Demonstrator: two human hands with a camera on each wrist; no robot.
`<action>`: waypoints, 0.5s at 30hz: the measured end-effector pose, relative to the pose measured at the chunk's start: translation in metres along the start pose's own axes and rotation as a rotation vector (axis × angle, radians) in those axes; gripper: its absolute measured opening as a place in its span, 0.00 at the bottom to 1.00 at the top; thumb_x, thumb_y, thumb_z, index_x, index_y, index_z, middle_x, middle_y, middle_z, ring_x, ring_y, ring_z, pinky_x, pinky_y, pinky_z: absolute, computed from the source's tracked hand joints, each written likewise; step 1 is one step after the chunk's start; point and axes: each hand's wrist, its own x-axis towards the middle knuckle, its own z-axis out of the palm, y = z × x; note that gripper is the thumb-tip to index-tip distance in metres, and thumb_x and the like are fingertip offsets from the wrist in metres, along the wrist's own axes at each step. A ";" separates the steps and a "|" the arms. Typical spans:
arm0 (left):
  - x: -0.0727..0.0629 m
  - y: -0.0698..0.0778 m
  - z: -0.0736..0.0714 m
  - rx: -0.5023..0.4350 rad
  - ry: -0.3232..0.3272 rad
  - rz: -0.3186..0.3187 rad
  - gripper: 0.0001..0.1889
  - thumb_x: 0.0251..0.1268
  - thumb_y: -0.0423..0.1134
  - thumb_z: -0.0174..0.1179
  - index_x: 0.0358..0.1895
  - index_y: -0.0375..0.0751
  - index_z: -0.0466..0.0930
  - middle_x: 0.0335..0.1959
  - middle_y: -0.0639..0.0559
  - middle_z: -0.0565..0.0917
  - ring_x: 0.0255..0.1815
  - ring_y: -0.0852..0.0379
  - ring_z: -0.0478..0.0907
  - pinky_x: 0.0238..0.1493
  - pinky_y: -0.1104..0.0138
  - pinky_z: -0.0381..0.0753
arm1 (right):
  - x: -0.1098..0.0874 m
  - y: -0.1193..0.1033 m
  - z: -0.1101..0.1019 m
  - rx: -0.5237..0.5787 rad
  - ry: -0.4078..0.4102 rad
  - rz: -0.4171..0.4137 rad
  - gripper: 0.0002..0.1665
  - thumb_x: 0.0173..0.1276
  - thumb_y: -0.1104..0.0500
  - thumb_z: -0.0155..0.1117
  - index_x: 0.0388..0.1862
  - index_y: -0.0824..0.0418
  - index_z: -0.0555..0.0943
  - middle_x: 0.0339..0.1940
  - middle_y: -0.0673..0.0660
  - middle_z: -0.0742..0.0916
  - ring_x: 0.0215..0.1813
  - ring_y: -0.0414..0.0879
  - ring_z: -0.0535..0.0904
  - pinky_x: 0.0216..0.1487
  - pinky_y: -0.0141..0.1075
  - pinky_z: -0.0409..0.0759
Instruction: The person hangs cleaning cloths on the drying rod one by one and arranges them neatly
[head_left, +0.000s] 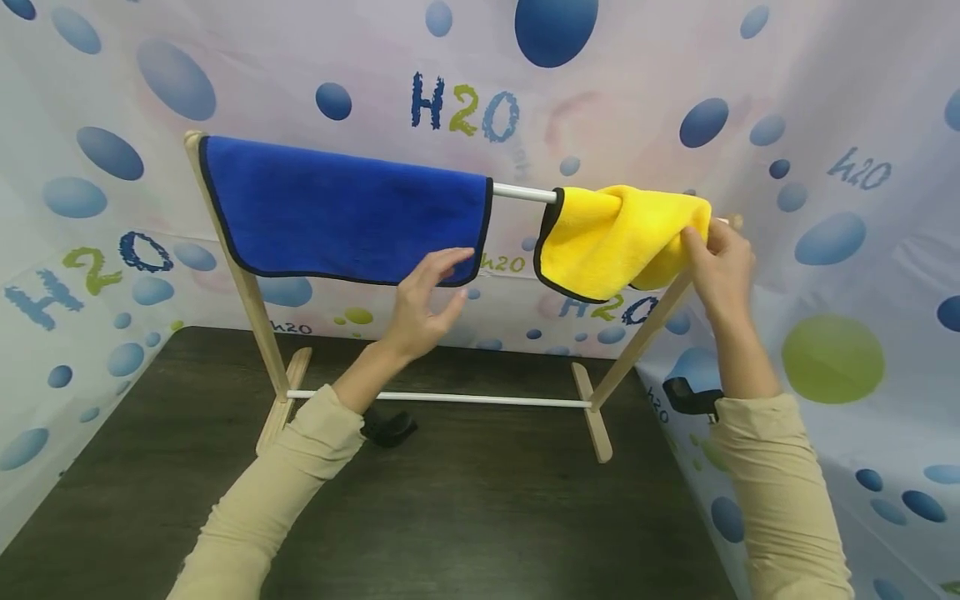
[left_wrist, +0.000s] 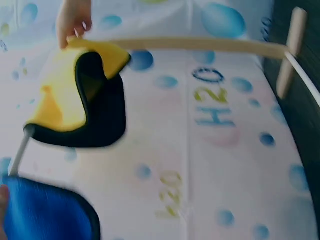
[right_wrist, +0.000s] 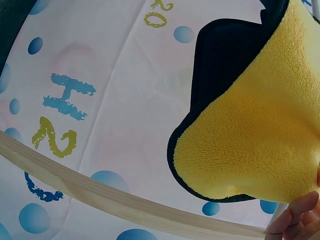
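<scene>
A yellow towel [head_left: 622,233] with black edging hangs bunched over the right part of a white rod [head_left: 525,192]. Its dark underside shows in the left wrist view. My right hand [head_left: 722,262] pinches the towel's right edge between thumb and fingers, close to the rod's right end. To the left, a blue towel [head_left: 345,212] with black edging lies smoothly over the same rod. My left hand [head_left: 423,310] is held in front of the blue towel's lower right corner, thumb and fingers apart, with nothing in it. Whether it touches that towel, I cannot tell.
The rod belongs to a rack with wooden uprights [head_left: 258,325], wooden feet [head_left: 592,417] and a lower white bar [head_left: 480,399]. It stands on a dark surface [head_left: 465,517]. Behind and beside it hangs a white curtain [head_left: 615,108] printed with blue dots.
</scene>
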 end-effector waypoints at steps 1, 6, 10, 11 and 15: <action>0.004 0.000 0.006 -0.003 -0.044 -0.014 0.21 0.53 0.24 0.54 0.53 0.26 0.69 0.50 0.34 0.75 0.52 0.44 0.73 0.47 0.55 0.77 | 0.000 0.000 0.000 0.007 0.001 0.001 0.24 0.67 0.48 0.50 0.52 0.64 0.77 0.37 0.49 0.78 0.37 0.38 0.70 0.40 0.25 0.72; 0.023 0.003 0.036 -0.051 -0.210 -0.180 0.24 0.58 0.30 0.57 0.59 0.30 0.66 0.56 0.38 0.73 0.55 0.47 0.70 0.53 0.61 0.75 | 0.001 0.001 -0.001 0.027 -0.012 0.000 0.24 0.67 0.48 0.50 0.53 0.63 0.77 0.38 0.50 0.79 0.37 0.38 0.71 0.40 0.25 0.73; 0.031 0.002 0.052 -0.038 -0.335 -0.340 0.28 0.61 0.36 0.57 0.64 0.36 0.61 0.61 0.41 0.68 0.60 0.49 0.66 0.58 0.61 0.70 | 0.000 0.002 -0.002 0.057 -0.036 0.026 0.25 0.67 0.47 0.51 0.55 0.61 0.76 0.42 0.52 0.79 0.39 0.39 0.71 0.44 0.28 0.73; 0.033 0.001 0.056 -0.021 -0.368 -0.370 0.29 0.62 0.38 0.57 0.66 0.37 0.60 0.63 0.42 0.66 0.61 0.50 0.64 0.60 0.61 0.68 | 0.000 0.002 -0.002 0.067 -0.042 0.034 0.25 0.67 0.47 0.51 0.56 0.61 0.76 0.42 0.52 0.79 0.39 0.39 0.70 0.45 0.28 0.73; 0.036 -0.002 0.066 0.050 -0.448 -0.418 0.33 0.63 0.43 0.56 0.69 0.40 0.54 0.66 0.43 0.61 0.66 0.51 0.58 0.65 0.60 0.60 | -0.001 0.002 -0.003 0.087 -0.053 0.054 0.25 0.67 0.47 0.51 0.56 0.60 0.76 0.42 0.51 0.78 0.39 0.40 0.70 0.44 0.28 0.72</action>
